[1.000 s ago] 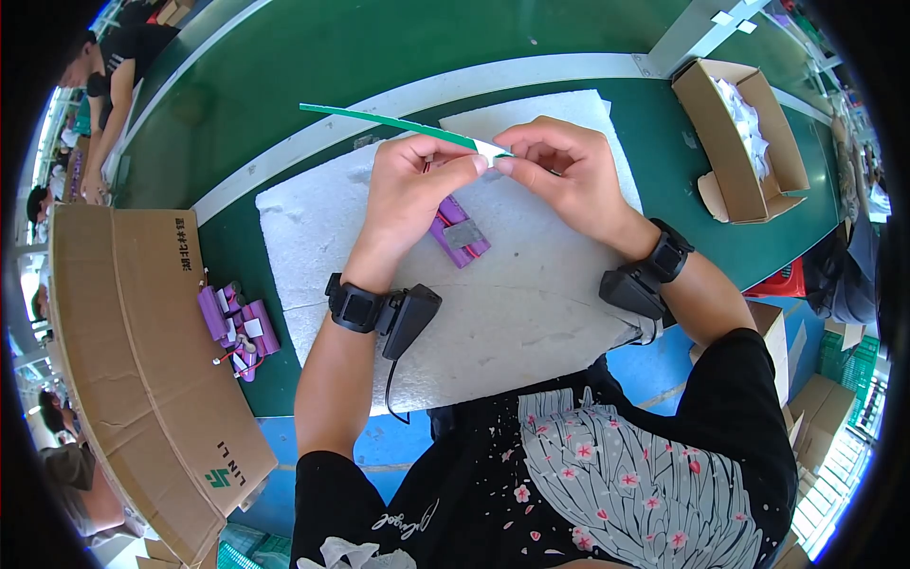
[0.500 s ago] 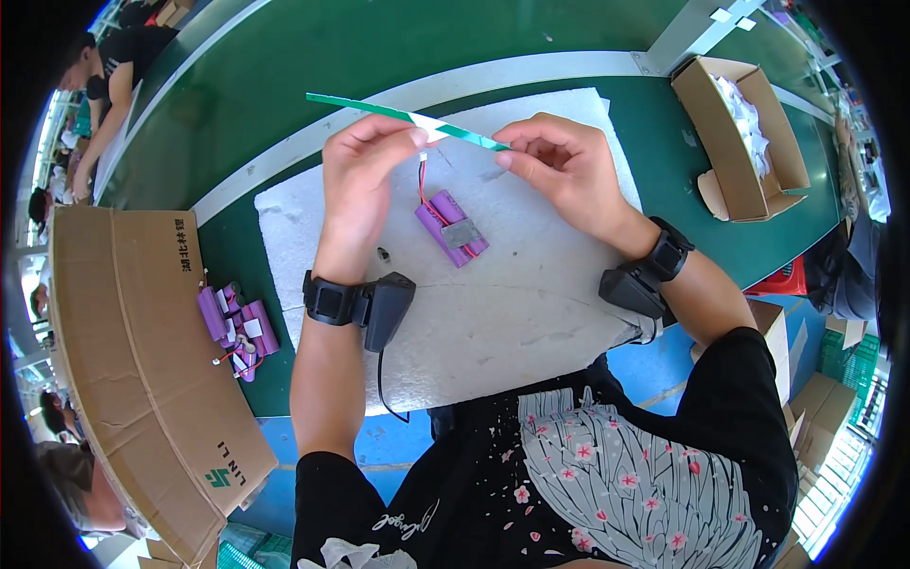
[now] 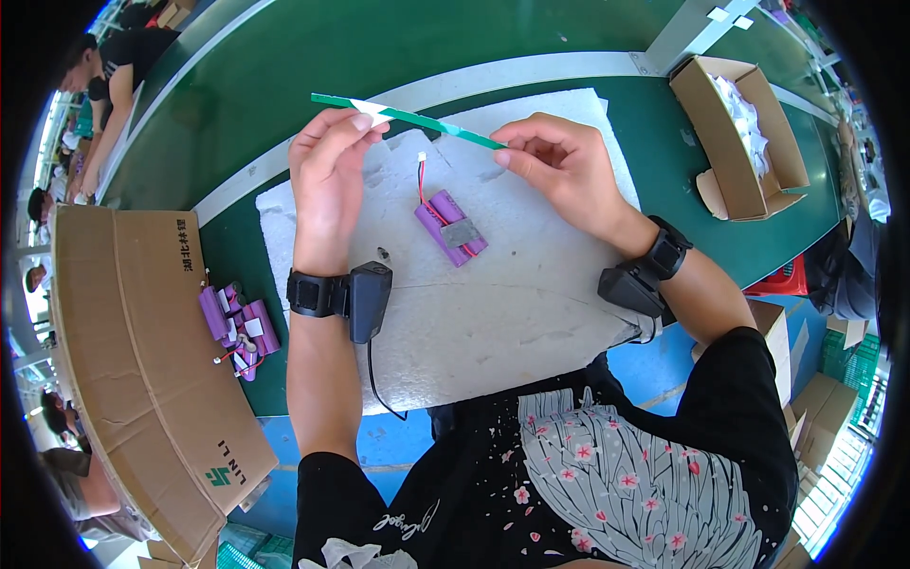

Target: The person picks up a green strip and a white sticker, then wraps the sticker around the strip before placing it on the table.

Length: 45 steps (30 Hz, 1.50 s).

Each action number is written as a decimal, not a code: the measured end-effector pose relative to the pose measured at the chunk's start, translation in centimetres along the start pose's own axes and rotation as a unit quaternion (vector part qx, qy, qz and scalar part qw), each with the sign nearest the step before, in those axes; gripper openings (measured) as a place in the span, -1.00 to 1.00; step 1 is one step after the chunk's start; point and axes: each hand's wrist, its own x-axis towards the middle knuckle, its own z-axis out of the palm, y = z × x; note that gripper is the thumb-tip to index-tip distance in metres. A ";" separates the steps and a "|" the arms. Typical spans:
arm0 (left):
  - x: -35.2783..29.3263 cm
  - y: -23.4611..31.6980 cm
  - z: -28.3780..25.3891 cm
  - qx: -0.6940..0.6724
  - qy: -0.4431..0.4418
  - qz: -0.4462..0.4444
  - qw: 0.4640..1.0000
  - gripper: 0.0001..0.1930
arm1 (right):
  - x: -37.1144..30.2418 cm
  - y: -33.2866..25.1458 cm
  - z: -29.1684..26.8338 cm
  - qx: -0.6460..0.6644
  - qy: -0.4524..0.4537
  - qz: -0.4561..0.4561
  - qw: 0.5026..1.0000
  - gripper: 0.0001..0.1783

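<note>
A narrow green strip (image 3: 427, 122) stretches between my two hands, above a white foam sheet. My left hand (image 3: 327, 166) is closed in a pinch at a white piece (image 3: 372, 109) along the strip, left of its middle. At the strip's right end, my right hand (image 3: 561, 175) holds it between thumb and forefinger, the other fingers curled. Below the strip a purple battery pack (image 3: 439, 216) lies on the foam sheet (image 3: 474, 332). It has a grey patch on it, and red and black wires run up to a small white connector (image 3: 422, 156). Neither hand touches the pack.
Several more purple battery packs (image 3: 258, 327) lie left of the foam, beside a large cardboard box (image 3: 142, 360). An open carton (image 3: 730, 142) with white pieces stands at the back right. A metal rail (image 3: 531, 68) crosses behind. Another person (image 3: 118, 85) works at far left.
My left hand has moved left along the green strip, and the white piece at its fingertips has shifted left too. My right hand and the battery pack stay in place.
</note>
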 end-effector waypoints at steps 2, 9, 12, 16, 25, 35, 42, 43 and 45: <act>0.0 0.0 0.0 -0.003 0.001 0.000 1.000 -0.86 | 0.0 0.0 0.0 0.005 0.000 0.004 1.000 -0.83; -0.3 -0.5 0.7 0.003 -0.043 -0.032 0.999 -0.88 | 0.0 0.2 0.0 0.022 0.001 0.007 1.000 -0.83; -0.3 -0.7 0.9 -0.015 -0.049 -0.040 0.998 -0.89 | 0.0 0.2 0.0 0.027 0.003 0.003 1.000 -0.83; -0.2 -0.7 1.1 -0.043 -0.048 -0.050 0.997 -0.88 | 0.0 0.1 0.0 0.026 0.002 0.003 1.000 -0.84; -0.2 -0.9 0.6 -0.042 -0.041 -0.074 0.996 -0.83 | 0.0 0.3 0.0 0.028 0.007 0.006 1.000 -0.84; -0.6 -0.8 1.5 0.023 -0.036 -0.087 0.995 -0.82 | 0.1 0.1 0.1 0.029 0.017 -0.001 0.999 -0.84; -1.4 -1.1 3.2 0.134 -0.066 -0.083 0.985 -0.83 | 0.0 0.1 0.0 0.017 0.006 0.001 1.000 -0.85; -1.5 -1.2 3.6 0.139 -0.070 -0.084 0.984 -0.84 | 0.0 0.1 0.0 0.016 0.001 0.002 1.000 -0.85; -1.8 -1.4 4.1 0.150 -0.078 -0.085 0.982 -0.85 | 0.0 0.1 -0.1 0.011 -0.001 -0.003 1.000 -0.85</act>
